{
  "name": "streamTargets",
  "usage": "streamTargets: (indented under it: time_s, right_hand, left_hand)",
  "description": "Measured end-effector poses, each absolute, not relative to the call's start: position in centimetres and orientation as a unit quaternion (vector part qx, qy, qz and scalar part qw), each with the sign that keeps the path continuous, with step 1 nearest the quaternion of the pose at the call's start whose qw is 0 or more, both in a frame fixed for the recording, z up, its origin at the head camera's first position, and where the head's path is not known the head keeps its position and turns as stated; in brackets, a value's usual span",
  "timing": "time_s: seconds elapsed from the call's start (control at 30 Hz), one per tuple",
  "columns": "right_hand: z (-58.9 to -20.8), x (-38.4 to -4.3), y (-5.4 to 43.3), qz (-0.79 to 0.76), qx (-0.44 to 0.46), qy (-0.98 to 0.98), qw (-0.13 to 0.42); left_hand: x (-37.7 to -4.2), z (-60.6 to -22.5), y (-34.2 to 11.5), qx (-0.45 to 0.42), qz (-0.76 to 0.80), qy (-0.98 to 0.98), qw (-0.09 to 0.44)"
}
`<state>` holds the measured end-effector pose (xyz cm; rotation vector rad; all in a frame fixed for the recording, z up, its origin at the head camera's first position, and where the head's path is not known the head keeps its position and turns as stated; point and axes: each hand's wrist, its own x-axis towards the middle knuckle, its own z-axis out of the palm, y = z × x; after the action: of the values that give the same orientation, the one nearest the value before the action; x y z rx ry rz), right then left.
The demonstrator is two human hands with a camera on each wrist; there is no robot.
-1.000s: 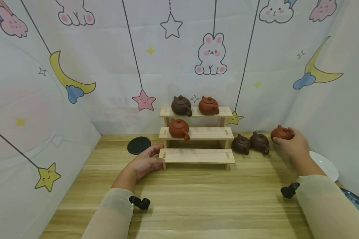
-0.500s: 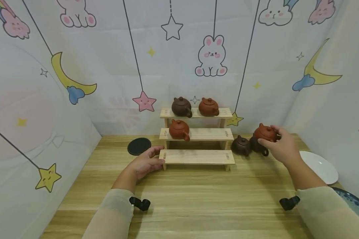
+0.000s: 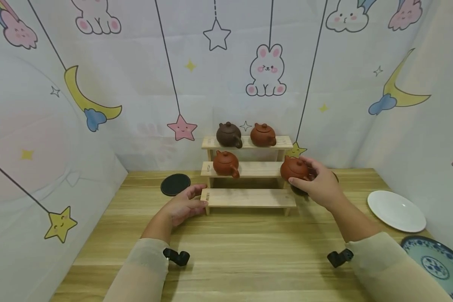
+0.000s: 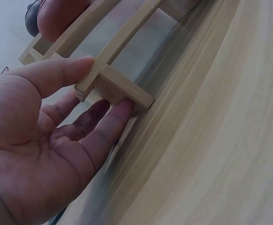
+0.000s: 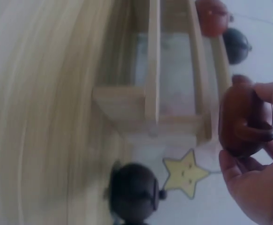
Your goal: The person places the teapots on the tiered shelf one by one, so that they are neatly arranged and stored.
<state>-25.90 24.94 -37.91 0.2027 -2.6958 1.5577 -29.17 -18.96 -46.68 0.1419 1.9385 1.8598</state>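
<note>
My right hand (image 3: 321, 185) holds a reddish-brown clay teapot (image 3: 294, 168) by its sides, lifted at the right end of the middle step. In the right wrist view its handle (image 5: 253, 131) points toward the palm. A three-step wooden display stand (image 3: 249, 197) carries a dark brown teapot (image 3: 228, 135) and a reddish one (image 3: 263, 135) on top, and another reddish teapot (image 3: 225, 163) at the middle step's left. My left hand (image 3: 185, 206) grips the stand's lowest left end, thumb on the board and fingertips against the leg (image 4: 124, 86).
A dark teapot (image 5: 134, 190) stands on the table right of the stand; another behind my right hand is mostly hidden. A black round coaster (image 3: 175, 184) lies at left. A white plate (image 3: 396, 211) and a blue-patterned plate (image 3: 434, 268) lie at right. A printed cloth hangs behind.
My right hand has carried the reddish teapot leftward from the table's far right, over the dark teapots, to the stand's middle step. The left hand stays in place on the stand.
</note>
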Motion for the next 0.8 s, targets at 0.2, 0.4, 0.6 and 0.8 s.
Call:
streamTargets:
  time_s: [0.2, 0.4, 0.6, 0.8]
  right_hand:
    - [-37.7, -26.9, 22.0, 0.502, 0.101, -0.859, -0.004]
    - [-37.3, -28.3, 20.0, 0.501, 0.107, -0.859, -0.013]
    - [-36.9, -29.6, 18.9, 0.482, 0.096, -0.87, -0.028]
    - [-36.8, -30.6, 18.1, 0.466, 0.089, -0.88, -0.037]
  left_hand:
    - [-29.2, -46.7, -18.9, 0.054, 0.676, 0.701, 0.222]
    - [-29.3, -46.8, -19.0, 0.056, 0.675, 0.701, 0.222]
    - [-29.3, -46.8, -19.0, 0.055, 0.675, 0.702, 0.221]
    - [-29.1, -46.7, -19.0, 0.057, 0.676, 0.701, 0.219]
